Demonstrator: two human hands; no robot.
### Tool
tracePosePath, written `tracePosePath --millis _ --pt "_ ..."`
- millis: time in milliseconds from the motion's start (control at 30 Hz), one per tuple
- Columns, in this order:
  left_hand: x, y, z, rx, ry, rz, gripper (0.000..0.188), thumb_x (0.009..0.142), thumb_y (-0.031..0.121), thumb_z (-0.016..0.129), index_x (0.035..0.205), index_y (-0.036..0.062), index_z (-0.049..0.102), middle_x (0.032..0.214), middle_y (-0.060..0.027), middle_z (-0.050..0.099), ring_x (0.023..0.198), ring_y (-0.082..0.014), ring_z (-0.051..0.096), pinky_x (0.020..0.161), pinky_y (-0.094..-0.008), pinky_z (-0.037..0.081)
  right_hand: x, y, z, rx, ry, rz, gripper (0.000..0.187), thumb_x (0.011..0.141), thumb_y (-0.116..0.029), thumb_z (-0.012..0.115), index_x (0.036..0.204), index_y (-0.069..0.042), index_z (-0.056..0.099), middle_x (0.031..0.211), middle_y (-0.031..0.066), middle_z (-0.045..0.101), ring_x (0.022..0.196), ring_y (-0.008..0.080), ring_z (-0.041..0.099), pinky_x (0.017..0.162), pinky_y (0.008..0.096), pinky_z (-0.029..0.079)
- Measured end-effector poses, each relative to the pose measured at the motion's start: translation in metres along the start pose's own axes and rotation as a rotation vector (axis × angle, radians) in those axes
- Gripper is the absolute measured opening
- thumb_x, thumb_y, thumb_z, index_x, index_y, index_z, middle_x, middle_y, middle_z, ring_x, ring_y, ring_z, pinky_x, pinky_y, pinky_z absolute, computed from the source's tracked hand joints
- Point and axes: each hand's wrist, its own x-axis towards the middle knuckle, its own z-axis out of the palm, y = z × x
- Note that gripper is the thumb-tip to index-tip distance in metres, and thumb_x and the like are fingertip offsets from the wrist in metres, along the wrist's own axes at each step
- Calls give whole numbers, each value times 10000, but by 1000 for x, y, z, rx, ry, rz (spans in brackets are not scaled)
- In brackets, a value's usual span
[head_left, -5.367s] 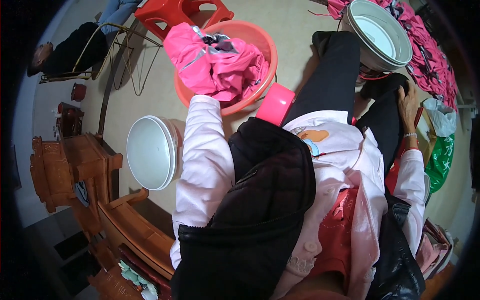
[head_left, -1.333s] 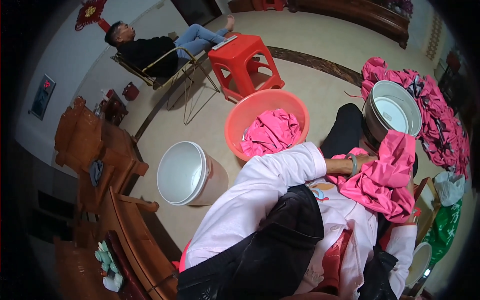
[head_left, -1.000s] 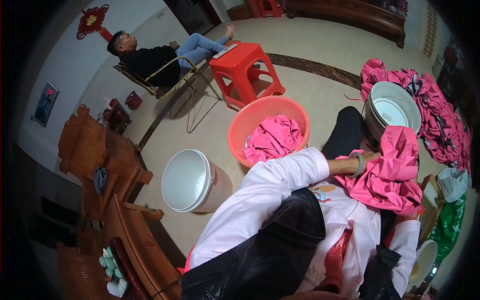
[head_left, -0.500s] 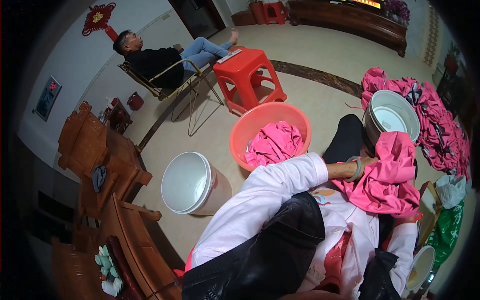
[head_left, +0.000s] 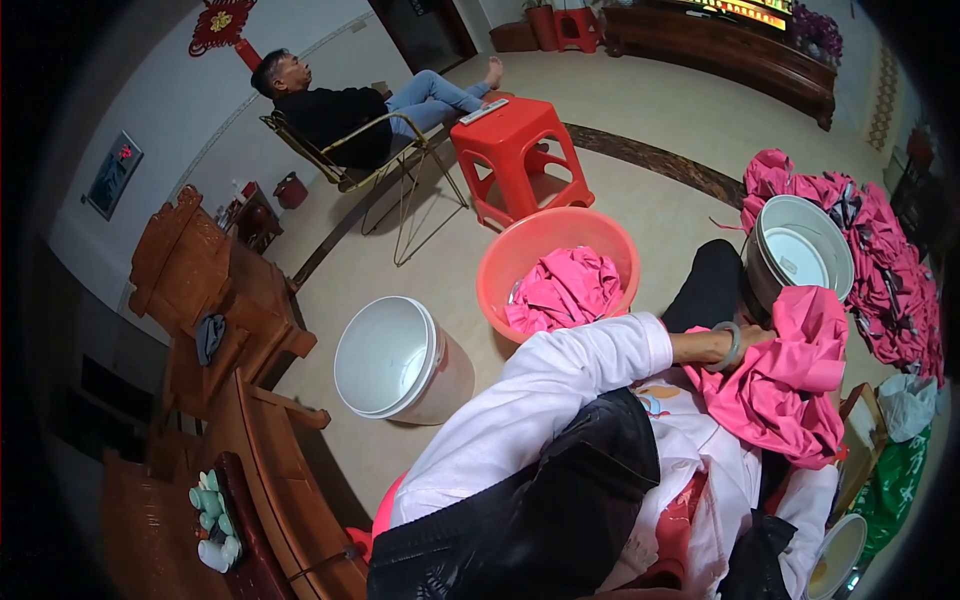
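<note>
The left hand (head_left: 755,340) touches the pink cloth (head_left: 785,405), fingers buried, grip unclear; the right hand is hidden. Floor (head_left: 452,292) separates the basin (head_left: 505,262) and bucket (head_left: 442,385).

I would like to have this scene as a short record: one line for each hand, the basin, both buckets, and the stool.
Left hand: at the pink cloth; fingertips hidden
Right hand: hidden; only its sleeve shows
Basin: orange-pink, holding a pink bundle
White bucket: left of the basin
Grey bucket: right, beside a pink fabric pile
Stool: red, beyond the basin
</note>
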Motion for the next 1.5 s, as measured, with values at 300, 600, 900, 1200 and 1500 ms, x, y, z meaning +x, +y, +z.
tracePosePath --millis 300,600,900,1200,1500 --pt "-27 -3 -39 20 -150 240 368 749 242 518 1024 13 436 913 -216 567 890 -380 546 748 -410 428 63 2 -46 521 457 285 274 764 -353 638 649 -154 488 468 -52 347 355 73 354 344 202 312" --pt "-40 -9 -85 258 -144 287 286 752 198 489 969 20 437 892 -209 573 831 -370 566 663 -409 436 65 -25 -69 718 543 182 292 765 -376 639 655 -137 511 474 -34 371 379 76 370 395 216 363" --pt "-30 -21 -146 777 170 250 141 757 175 489 860 80 479 754 -115 570 655 -293 561 521 -373 423 85 29 -129 -141 450 -168 335 847 -359 497 886 -47 611 637 66 521 512 193 479 500 316 437" --pt "-10 18 -159 1100 550 312 176 659 92 569 834 109 559 743 -63 572 713 -235 556 697 -365 402 -34 -93 74 -608 77 -845 176 781 -164 551 772 5 498 684 165 502 667 330 513 590 405 393" --pt "-14 22 -164 1065 437 224 306 626 74 611 927 116 574 823 -47 569 812 -229 536 778 -359 380 -55 -103 83 -608 -82 -787 156 772 -115 560 876 -14 501 747 165 515 700 335 524 591 402 405"
